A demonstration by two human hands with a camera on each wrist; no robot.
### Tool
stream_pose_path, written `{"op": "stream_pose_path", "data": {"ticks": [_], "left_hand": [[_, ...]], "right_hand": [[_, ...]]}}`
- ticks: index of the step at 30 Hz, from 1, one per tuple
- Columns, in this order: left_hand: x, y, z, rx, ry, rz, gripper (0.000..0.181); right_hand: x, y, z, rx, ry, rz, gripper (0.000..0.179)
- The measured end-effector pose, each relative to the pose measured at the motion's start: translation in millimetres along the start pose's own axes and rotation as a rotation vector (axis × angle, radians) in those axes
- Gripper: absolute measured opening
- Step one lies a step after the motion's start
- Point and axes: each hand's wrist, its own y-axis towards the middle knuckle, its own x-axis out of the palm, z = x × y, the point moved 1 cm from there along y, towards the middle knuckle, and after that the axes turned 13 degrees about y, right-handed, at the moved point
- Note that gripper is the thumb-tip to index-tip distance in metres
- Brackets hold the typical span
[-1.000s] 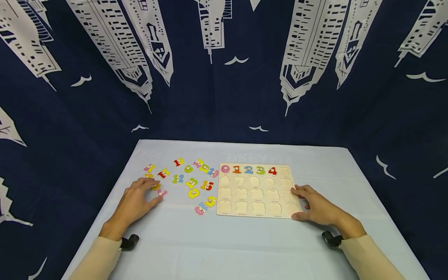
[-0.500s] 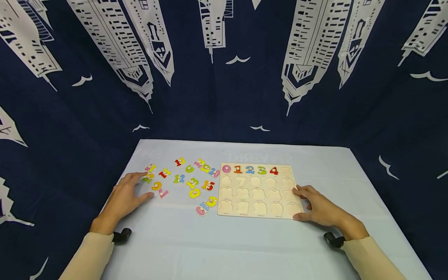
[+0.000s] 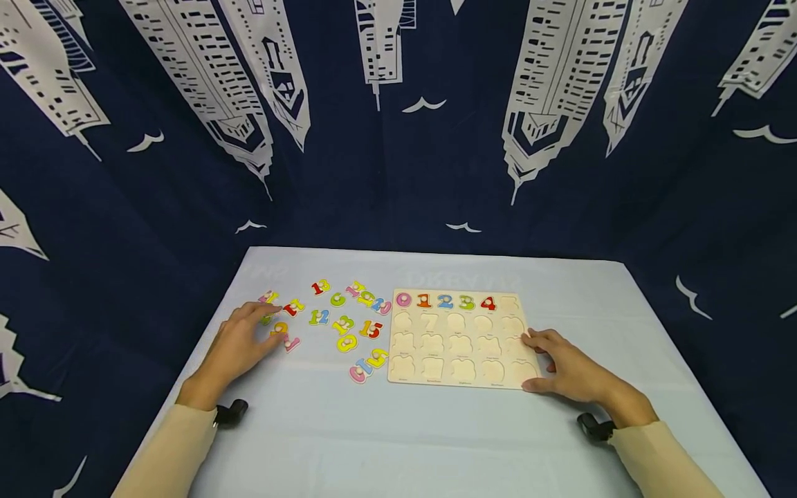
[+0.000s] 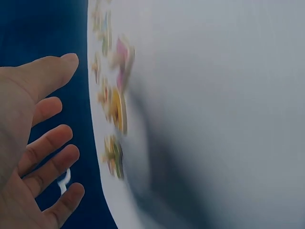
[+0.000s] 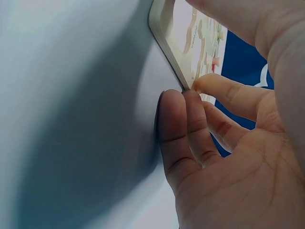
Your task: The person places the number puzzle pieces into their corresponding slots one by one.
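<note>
My left hand [image 3: 239, 346] hovers over the left side of the loose number pieces, thumb and fingers apart. Its fingertips are near the red-and-yellow 11 piece [image 3: 294, 307] and a yellow-orange piece [image 3: 281, 328], with a pink piece [image 3: 291, 343] beside the thumb. In the left wrist view nothing lies between the spread fingers [image 4: 57, 138]. My right hand [image 3: 575, 373] touches the right edge of the wooden number puzzle board [image 3: 445, 353], thumb at the near corner. In the right wrist view its fingertips rest along the board's edge [image 5: 167, 52]. The board's top row holds 0 to 4.
More number pieces lie left of the board, among them a blue-and-green 12 [image 3: 319, 317], a red 15 [image 3: 371, 329] and a yellow piece [image 3: 376, 357] near its corner. A white cloth covers the table [image 3: 398, 443]. Behind hangs a dark blue printed curtain [image 3: 386, 173].
My left hand drew back left from the pieces, then moved right over them again. The right hand stays at the board's edge. The view shifted slightly.
</note>
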Motion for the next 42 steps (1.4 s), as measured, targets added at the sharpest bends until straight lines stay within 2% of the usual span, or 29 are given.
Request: {"op": "stream_pose_path", "data": {"ticks": [8, 18, 27, 33, 37, 42], "left_hand": [[10.8, 5.9, 38.5, 0.107, -0.050, -0.017, 0.049], [31.1, 10.1, 76.1, 0.204, -0.072, -0.110, 0.041], [38.8, 13.6, 90.2, 0.219, -0.105, -0.156, 0.032], [41.1, 14.6, 96.6, 0.218, -0.072, -0.160, 0.026], [44.2, 17.0, 105.2, 0.257, -0.063, -0.147, 0.024], [50.1, 20.3, 118.6, 0.333, -0.089, -0.171, 0.023]], "right_hand": [[-0.3, -1.7, 0.7, -0.006, 0.014, 0.003, 0.105], [0.5, -1.4, 1.3, -0.006, 0.015, 0.009, 0.104], [-0.2, -2.2, 0.5, -0.011, 0.000, 0.012, 0.105], [1.1, -0.1, 0.2, 0.004, 0.006, 0.007, 0.105], [0.4, -0.6, -0.6, 0.008, 0.000, 0.011, 0.105], [-0.7, -2.1, -2.3, -0.005, 0.010, 0.011, 0.103]]}}
